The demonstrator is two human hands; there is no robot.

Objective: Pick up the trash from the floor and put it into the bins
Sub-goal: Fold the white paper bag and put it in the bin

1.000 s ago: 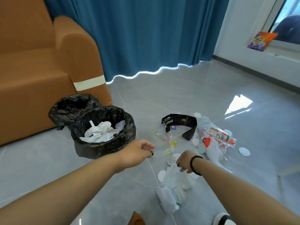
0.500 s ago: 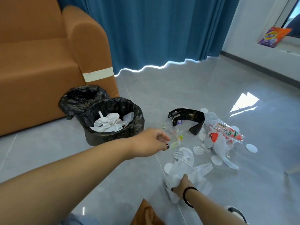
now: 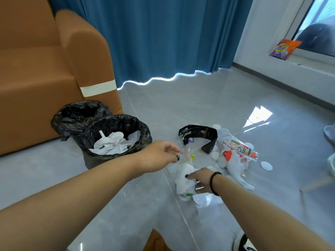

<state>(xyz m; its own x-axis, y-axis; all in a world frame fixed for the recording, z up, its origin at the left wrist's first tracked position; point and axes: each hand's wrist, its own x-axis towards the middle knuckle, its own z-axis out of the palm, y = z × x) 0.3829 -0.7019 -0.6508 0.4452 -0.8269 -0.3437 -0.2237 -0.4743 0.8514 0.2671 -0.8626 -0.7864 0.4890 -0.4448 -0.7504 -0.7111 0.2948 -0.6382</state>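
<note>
My left hand point(image 3: 159, 157) pinches a clear plastic wrapper point(image 3: 187, 154) with small coloured bits, just right of the near bin point(image 3: 145, 131). That bin is lined with a black bag and holds white paper scraps. A second black-lined bin point(image 3: 78, 113) stands behind it against the sofa. My right hand point(image 3: 202, 180), with a dark bead bracelet, grips a crumpled wad of white trash point(image 3: 184, 183) low over the floor, right below my left hand. More trash lies to the right: a black paper band point(image 3: 201, 136), a red and green wrapper point(image 3: 241, 150), white discs point(image 3: 266, 166).
An orange sofa point(image 3: 45, 73) stands at the left and a blue curtain point(image 3: 163, 37) hangs behind. A white printed scrap point(image 3: 204, 199) lies under my right wrist. A purple and orange packet point(image 3: 284, 48) sits on the window sill at the right. The grey floor tiles are glossy.
My right hand has gathered the white wad and brought it up and right, under my left hand. My left hand has stayed beside the near bin with the clear wrapper.
</note>
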